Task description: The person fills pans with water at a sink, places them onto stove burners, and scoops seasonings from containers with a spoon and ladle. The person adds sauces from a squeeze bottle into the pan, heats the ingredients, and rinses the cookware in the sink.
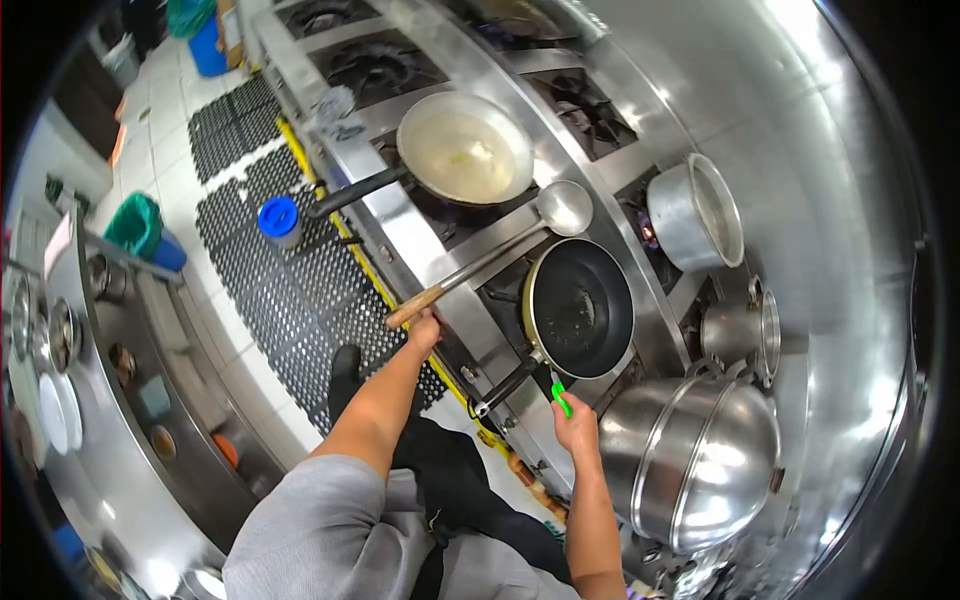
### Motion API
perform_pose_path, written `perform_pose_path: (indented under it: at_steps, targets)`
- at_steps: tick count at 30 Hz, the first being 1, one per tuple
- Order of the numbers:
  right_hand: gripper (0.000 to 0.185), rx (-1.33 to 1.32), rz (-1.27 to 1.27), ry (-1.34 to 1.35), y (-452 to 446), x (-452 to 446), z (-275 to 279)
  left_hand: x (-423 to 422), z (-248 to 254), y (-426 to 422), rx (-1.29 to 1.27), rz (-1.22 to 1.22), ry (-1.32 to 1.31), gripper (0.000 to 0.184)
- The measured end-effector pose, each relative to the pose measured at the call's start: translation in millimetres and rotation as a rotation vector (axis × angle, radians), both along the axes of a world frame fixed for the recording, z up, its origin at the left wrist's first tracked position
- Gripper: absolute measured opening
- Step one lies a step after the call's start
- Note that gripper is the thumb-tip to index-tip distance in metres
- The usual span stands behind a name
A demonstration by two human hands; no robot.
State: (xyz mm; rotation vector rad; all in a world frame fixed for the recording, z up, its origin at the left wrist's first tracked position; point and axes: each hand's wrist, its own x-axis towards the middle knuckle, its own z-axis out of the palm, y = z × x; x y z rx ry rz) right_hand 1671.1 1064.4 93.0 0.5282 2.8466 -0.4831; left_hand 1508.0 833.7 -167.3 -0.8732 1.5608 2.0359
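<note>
My left hand (425, 331) is at the stove's front edge, just below the wooden grip of a long ladle (565, 208). Its fingers look closed, but what they hold is hidden. The ladle lies across the stove top, bowl end inward. In my right hand (577, 425) is a green-handled utensil (561, 400), whose dark far part reaches the rim of a black frying pan (582, 312). That pan sits on a burner, with a little liquid or residue inside. Its black handle (508, 388) points toward me, left of my right hand.
A wide pan of pale liquid (465, 150) stands farther along, its handle (355, 193) jutting over the aisle. An aluminium pot (690, 215), a smaller pot (738, 332) and a large domed steel vessel (690, 460) line the right. A blue-lidded container (279, 220) is at left.
</note>
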Motion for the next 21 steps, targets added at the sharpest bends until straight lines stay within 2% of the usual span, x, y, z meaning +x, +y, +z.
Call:
perform_pose_path:
  at_steps: [6,8,10,13,16,17,20,21]
  targets:
    - [0.034,0.0,0.033,-0.016,-0.5,-13.0,-10.8,-0.3,12.0,-12.5,0.023,-0.049,-0.078,0.045]
    - [0.033,-0.031,0.062,0.029,1.1,-15.4,-14.7,-6.1,-29.1,0.2,0.041,-0.033,-0.109,0.047]
    - [0.032,-0.013,0.055,0.009,-1.1,-17.9,-16.0,-16.7,-84.4,18.6,-0.337,-0.131,0.036,0.046]
    - [0.031,0.034,0.021,-0.055,-6.4,-20.6,-13.6,-18.3,-47.7,19.4,-0.439,0.02,-0.114,0.047]
    - [0.03,0.078,0.042,-0.083,-4.6,-26.4,-8.6,-19.3,-43.6,13.9,-0.273,0.006,-0.153,0.044]
    - [0.03,0.075,0.085,-0.063,-3.8,-25.7,-7.9,-20.2,-24.5,7.3,-0.006,0.138,-0.276,0.041]
    - [0.03,0.088,0.073,-0.058,-6.9,-22.8,-8.2,-15.7,-168.6,31.5,-0.398,-0.53,0.216,0.035]
    - [0.03,0.088,0.076,-0.057,-7.8,-23.5,-8.2,-18.0,-131.8,18.4,-0.172,-0.424,0.068,0.036]
